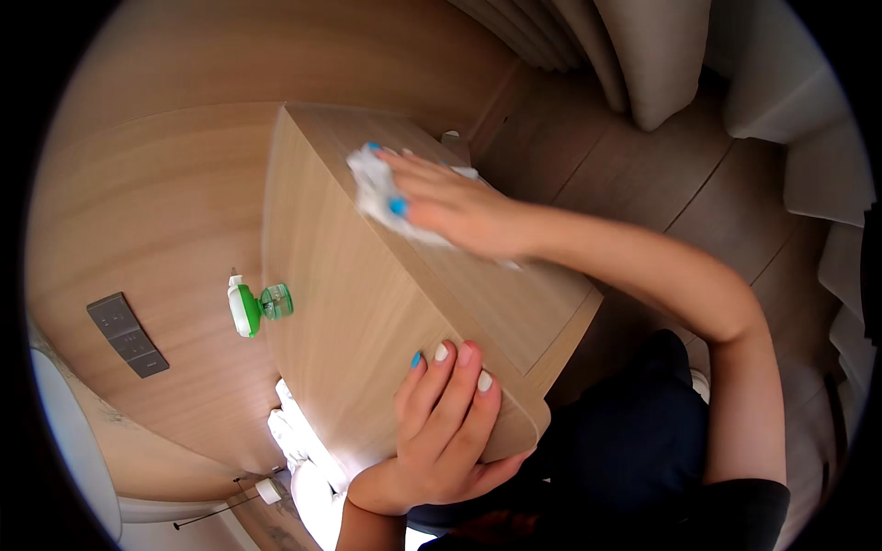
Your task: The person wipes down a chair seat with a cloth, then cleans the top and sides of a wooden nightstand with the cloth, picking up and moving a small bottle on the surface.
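Observation:
A light-wood bedside cabinet (349,275) stands against a wood-panelled wall and looks tilted in the head view. My right hand (459,207), slightly blurred, presses a crumpled white cloth (375,188) against the cabinet's side, near its long edge. Part of the cloth is hidden under the palm and fingers. My left hand (450,427) grips the cabinet's near rounded corner, with its fingers across the top surface and its thumb over the edge. Both hands have painted nails, some of them bright blue.
A green and white plug-in device with a clear bottle (260,306) sits on the wall beside the cabinet. Near it is a dark switch panel (129,335). Curtains (648,55) hang over the tiled floor (634,174). White bedding (308,450) lies at lower left.

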Demonstrator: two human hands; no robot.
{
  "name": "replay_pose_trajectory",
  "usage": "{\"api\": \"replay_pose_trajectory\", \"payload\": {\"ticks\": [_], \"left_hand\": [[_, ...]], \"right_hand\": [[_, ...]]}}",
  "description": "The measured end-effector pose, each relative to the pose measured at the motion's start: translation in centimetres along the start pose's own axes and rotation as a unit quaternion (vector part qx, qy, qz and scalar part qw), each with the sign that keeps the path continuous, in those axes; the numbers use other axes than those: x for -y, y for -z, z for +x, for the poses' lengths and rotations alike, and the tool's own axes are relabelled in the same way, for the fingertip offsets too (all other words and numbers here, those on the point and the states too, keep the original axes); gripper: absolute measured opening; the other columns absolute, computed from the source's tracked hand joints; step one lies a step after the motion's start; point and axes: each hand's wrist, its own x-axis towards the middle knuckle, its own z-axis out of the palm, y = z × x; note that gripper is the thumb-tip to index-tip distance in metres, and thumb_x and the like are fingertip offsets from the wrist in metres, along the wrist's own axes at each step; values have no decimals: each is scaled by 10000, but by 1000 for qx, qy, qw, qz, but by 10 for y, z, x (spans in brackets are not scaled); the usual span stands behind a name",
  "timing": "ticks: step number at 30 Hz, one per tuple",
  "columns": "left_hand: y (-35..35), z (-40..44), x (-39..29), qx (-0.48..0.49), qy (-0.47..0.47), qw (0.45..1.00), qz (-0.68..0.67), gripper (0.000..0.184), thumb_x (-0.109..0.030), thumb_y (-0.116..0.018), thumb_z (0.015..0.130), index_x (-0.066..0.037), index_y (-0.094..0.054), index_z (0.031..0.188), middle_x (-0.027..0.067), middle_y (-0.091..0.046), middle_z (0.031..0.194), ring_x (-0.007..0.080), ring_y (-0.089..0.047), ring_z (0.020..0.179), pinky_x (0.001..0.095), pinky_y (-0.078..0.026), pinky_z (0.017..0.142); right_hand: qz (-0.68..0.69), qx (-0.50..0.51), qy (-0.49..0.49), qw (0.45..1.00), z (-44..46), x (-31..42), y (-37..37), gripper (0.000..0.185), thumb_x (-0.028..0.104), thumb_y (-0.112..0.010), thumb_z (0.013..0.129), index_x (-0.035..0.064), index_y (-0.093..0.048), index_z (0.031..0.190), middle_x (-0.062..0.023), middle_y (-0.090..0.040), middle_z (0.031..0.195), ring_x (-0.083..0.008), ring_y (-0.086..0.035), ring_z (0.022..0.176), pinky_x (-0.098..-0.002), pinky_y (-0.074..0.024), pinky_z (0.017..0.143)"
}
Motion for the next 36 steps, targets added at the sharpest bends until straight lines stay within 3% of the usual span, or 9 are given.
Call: {"api": "replay_pose_trajectory", "payload": {"ticks": [2, 9, 11, 17, 20, 25, 28, 31, 36], "left_hand": [[1, 0, 1, 7, -2, 1000, 0, 642, -342, -738, 689, 63, -544, 1148, 300, -507, 1242, 420, -443, 1213, 471, -281, 1025], [1, -3, -2, 5, 10, 1000, 6, 635, -365, -757, 675, 58, -556, 1102, 297, -516, 1230, 419, -448, 1208, 493, -284, 1021], [1, -3, -4, 4, 8, 1000, 18, 621, -360, -738, 687, 68, -551, 1095, 311, -515, 1220, 430, -449, 1202, 511, -286, 1020], [-2, -2, -6, -8, -9, 999, 38, 596, -358, -713, 699, 80, -558, 1072, 333, -536, 1168, 444, -483, 1160, 524, -301, 1008], [-1, -1, -6, -14, -13, 999, 31, 613, -376, -722, 688, 80, -564, 1066, 339, -547, 1143, 446, -501, 1139, 519, -310, 1004], [4, -2, -1, 4, 4, 1000, -2, 699, -430, -745, 654, 92, -556, 1078, 362, -525, 1157, 458, -503, 1130, 506, -324, 993], [9, 2, 4, 75, 7, 997, -9, 1080, -515, -721, 669, 98, -209, 1396, 391, -187, 1412, 495, -238, 1325, 518, -211, 1067], [8, 5, -1, 39, 46, 998, -8, 803, -471, -755, 635, 128, -522, 1116, 408, -450, 1215, 482, -470, 1157, 525, -336, 976], [7, 6, 1, 27, 44, 998, -38, 878, -523, -741, 654, 134, -489, 1179, 387, -438, 1250, 477, -445, 1185, 515, -318, 996]], "right_hand": [[1, 34, 49, 998, -40, 11, 10, 471, 415, -356, 937, 51, -467, 1215, -151, -101, 1532, -401, -91, 1397, -549, -123, 1100], [-10, 83, 157, 984, -124, 33, 27, 612, 429, -385, 861, 118, -407, 1389, -182, -192, 1506, -421, -132, 1387, -581, -141, 1077], [-18, 94, 164, 982, -133, 36, 30, 662, 577, -299, 904, 90, -469, 1319, -257, -237, 1464, -475, -166, 1360, -562, -114, 1090], [45, 102, 115, 987, -114, 39, 32, 596, 501, -340, 915, 82, -481, 1314, -238, -224, 1476, -439, -139, 1380, -561, -102, 1093], [20, 92, 85, 992, -86, 33, 29, 638, 386, -412, 865, 206, -259, 1459, -126, -137, 1531, -393, -148, 1390, -550, -125, 1104], [-15, 55, 42, 998, -15, 5, 18, 578, 406, -279, 943, 218, -163, 1477, -103, -102, 1538, -362, -114, 1401, -515, -110, 1121], [-4, 49, -1, 999, 36, -17, 11, 572, 441, -223, 958, 203, -160, 1475, -109, -91, 1538, -354, -112, 1402, -501, -116, 1123], [-1, 34, -31, 999, 80, -32, 8, 583, 453, -207, 958, 183, -165, 1472, -126, -121, 1530, -354, -128, 1399, -473, -140, 1124], [21, -43, -43, 998, 114, -52, 1, 610, 480, -239, 933, 164, -212, 1454, -158, -340, 1444, -368, -267, 1347, -384, -222, 1104]]}}
